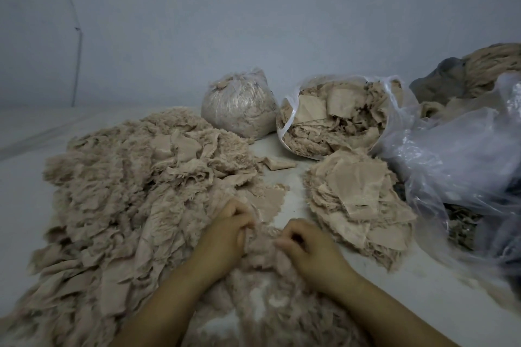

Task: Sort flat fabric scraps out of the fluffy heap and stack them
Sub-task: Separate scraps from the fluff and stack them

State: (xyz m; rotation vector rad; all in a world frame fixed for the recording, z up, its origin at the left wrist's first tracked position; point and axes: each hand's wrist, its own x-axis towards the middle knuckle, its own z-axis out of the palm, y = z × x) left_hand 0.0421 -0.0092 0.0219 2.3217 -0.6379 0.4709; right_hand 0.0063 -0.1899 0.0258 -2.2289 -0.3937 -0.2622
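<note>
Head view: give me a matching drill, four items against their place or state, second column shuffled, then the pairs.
Items
1. fluffy heap
2. stack of flat scraps
3. tied bag
4. open bag of scraps

Places or states
A. far centre, closed and rounded, by the wall
B. right of the hands, flat pieces piled
C. left, spreading down to the near edge
D. lying on its side behind the stack, mouth facing the camera

Pairs: 1-C, 2-B, 3-A, 4-D

Left hand and right hand both pinch a fluffy piece between them.
</note>
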